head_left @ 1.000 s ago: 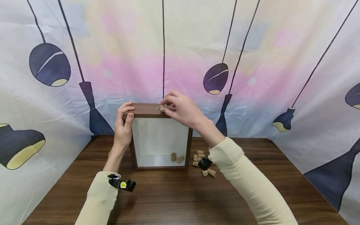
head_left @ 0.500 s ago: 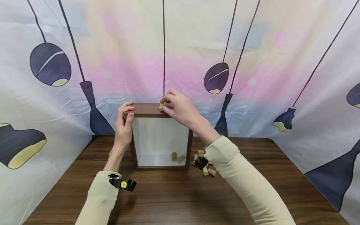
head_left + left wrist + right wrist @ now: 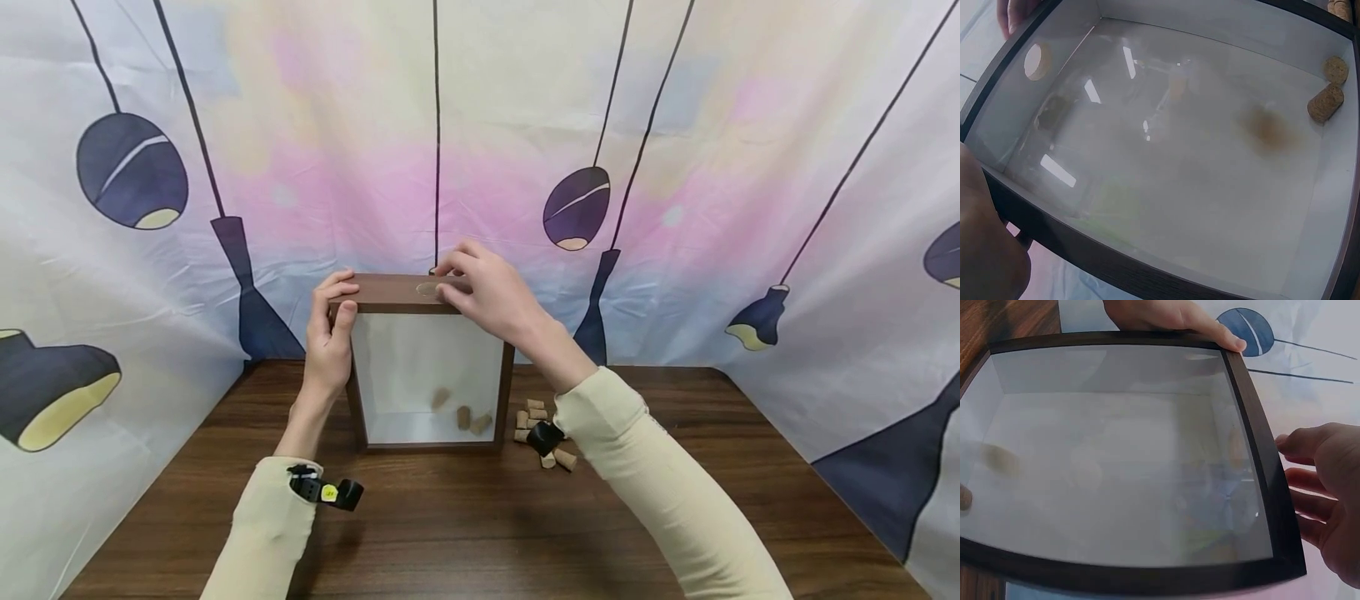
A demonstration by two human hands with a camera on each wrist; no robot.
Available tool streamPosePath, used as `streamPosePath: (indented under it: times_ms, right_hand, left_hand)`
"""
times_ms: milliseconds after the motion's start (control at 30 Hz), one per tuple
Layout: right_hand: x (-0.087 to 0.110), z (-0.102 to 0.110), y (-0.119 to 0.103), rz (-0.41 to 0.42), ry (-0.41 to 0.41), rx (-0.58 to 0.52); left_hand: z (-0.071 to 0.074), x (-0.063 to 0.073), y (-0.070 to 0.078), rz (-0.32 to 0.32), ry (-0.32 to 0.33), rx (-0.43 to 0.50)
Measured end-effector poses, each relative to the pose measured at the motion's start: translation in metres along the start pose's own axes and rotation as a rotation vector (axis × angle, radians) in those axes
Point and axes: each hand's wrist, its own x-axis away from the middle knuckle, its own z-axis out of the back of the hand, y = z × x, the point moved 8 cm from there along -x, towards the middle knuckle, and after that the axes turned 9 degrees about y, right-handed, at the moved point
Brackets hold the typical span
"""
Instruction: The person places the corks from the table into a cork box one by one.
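A brown shadow box [image 3: 507,379] with a clear front and pale inside stands upright. My left hand [image 3: 327,337] grips its upper left corner, thumb in front and fingers over the top. At the round hole [image 3: 427,288] in the top edge, my right hand [image 3: 491,287] has its fingers loosely bent with nothing between them. Inside, a blurred cork [image 3: 440,398] is in mid-fall, showing as a brown smear [image 3: 1266,130] in the left wrist view. Two more corks [image 3: 463,417] lie at the box's lower right. In the right wrist view, the fingertips [image 3: 1283,440] are right at the top edge.
Several loose corks [image 3: 564,459] lie on the wooden table [image 3: 450,525] to the right of the box, partly hidden by the right wrist camera [image 3: 545,437]. Behind the table hangs a cloth backdrop [image 3: 315,183] printed with lamps.
My right fingers held a cork at the hole and have let go of it. It has dropped through into the box. My left hand has kept its grip on the corner.
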Motion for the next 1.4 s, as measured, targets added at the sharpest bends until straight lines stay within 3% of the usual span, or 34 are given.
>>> streamPosePath:
  times_ms: [300,833,1100,1400]
  right_hand:
    - [0.016,0.018,0.029,-0.062,0.049,-0.086]
    - [0.05,0.044,0.084,-0.16,0.142,-0.087]
    - [0.073,0.03,0.107,-0.215,0.083,-0.067]
    - [0.104,0.0,0.135,-0.268,-0.01,-0.07]
  left_hand:
    - [0.0,-0.001,0.002,-0.005,0.006,0.005]
    - [-0.002,0.0,0.002,0.008,-0.001,0.01]
    - [0.0,0.0,-0.001,0.013,0.006,0.011]
    - [-0.002,0.001,-0.001,0.018,0.005,0.018]
